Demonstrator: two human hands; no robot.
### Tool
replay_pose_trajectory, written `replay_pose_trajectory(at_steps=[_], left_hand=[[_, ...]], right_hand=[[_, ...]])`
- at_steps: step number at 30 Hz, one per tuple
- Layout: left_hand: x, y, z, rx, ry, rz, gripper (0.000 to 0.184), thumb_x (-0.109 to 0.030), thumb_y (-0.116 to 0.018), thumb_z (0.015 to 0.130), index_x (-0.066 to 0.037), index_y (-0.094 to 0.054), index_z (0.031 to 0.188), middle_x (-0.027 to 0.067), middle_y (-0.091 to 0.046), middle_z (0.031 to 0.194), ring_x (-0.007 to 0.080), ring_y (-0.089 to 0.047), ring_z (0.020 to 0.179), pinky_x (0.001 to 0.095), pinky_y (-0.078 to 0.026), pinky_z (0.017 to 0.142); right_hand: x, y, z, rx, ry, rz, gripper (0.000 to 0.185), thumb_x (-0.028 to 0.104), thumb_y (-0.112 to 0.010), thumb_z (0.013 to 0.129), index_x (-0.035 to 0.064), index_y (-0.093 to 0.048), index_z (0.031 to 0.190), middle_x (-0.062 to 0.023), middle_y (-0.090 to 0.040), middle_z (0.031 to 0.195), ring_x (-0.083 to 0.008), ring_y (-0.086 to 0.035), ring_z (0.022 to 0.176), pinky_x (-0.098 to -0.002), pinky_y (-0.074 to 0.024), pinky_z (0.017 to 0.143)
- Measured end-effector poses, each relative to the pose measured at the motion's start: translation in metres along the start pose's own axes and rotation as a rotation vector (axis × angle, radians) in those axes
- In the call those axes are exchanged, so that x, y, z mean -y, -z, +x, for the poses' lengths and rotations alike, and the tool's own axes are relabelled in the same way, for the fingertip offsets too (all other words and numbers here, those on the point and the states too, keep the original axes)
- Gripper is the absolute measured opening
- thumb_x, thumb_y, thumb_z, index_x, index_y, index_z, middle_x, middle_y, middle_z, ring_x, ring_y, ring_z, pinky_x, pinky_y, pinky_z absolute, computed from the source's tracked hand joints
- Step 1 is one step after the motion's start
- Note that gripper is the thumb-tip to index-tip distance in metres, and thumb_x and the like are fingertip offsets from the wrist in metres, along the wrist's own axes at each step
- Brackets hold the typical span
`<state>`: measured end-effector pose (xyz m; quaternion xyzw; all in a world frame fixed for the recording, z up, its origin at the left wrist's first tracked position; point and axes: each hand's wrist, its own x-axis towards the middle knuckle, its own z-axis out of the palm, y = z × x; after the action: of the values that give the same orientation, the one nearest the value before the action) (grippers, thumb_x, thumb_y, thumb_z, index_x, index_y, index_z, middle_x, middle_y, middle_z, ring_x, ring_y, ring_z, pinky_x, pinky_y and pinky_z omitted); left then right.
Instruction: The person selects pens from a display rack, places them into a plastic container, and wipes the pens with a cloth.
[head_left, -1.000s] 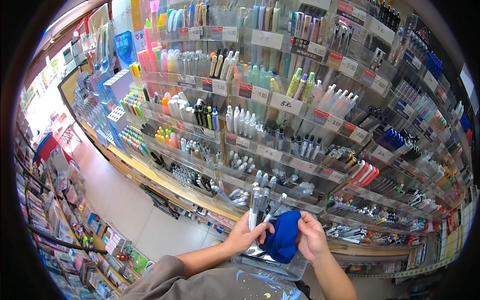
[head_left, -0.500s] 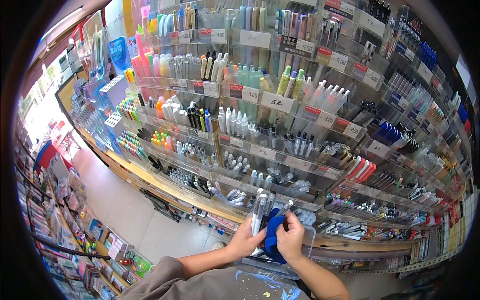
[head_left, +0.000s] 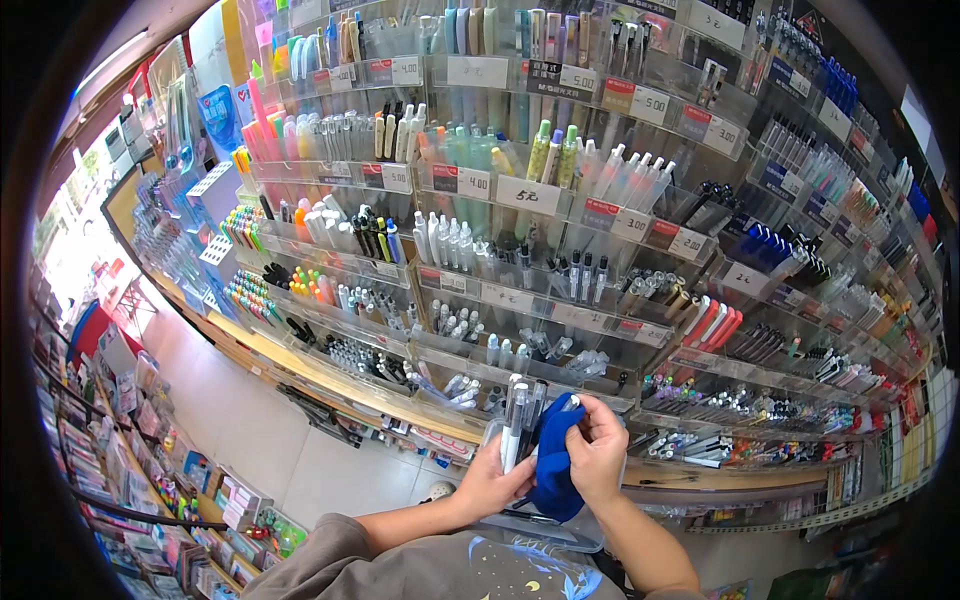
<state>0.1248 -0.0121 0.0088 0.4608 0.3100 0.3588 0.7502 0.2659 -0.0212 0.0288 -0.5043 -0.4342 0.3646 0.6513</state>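
Several pens [head_left: 514, 425] stand upright in my left hand [head_left: 490, 484], whose fingers are closed round them at the lower middle. A dark blue cloth [head_left: 556, 470] lies against the pens on their right side. My right hand [head_left: 598, 452] pinches the cloth near its upper right edge, beside a pen tip that shows above it. Under both hands is a clear plastic container [head_left: 590, 535], partly hidden by the hands and the cloth.
Tiered clear racks of pens with price labels [head_left: 527, 194] rise in front. A wooden ledge [head_left: 400, 404] runs below them. At the lower left, another shelf [head_left: 150, 480] holds packaged goods, with tiled floor [head_left: 330, 480] between.
My right hand first moved inward over the cloth, then a little outward again, and the cloth is spread wider than half a second ago. The view has shifted, so the racks appear further left.
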Motion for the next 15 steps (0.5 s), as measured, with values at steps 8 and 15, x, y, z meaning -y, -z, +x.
replay_pose_trajectory(at_steps=[8,15], left_hand=[[0.0,-0.002,-0.006,0.091,0.08,-0.01,0.014,-0.011,-0.052,0.086,-0.006,-0.04,0.093,0.0037,-0.053,0.066,0.0055,-0.043,0.047,0.0187,-0.032,0.039],[-0.005,-0.001,-0.005,0.038,0.098,-0.081,0.015,-0.012,-0.052,0.087,-0.006,-0.04,0.094,0.0029,-0.053,0.066,0.0048,-0.043,0.046,0.0175,-0.031,0.038]], right_hand=[[-0.013,0.011,0.008,-0.074,-0.045,0.161,0.009,0.003,-0.05,0.085,-0.0029,-0.057,0.084,0.0027,-0.054,0.069,-0.0028,-0.047,0.061,-0.0176,-0.0384,0.056],[0.005,0.006,0.002,0.142,-0.045,0.14,0.025,-0.004,-0.053,0.08,-0.0014,-0.048,0.104,-0.0014,-0.055,0.09,-0.008,-0.053,0.081,-0.0208,-0.0438,0.072]])
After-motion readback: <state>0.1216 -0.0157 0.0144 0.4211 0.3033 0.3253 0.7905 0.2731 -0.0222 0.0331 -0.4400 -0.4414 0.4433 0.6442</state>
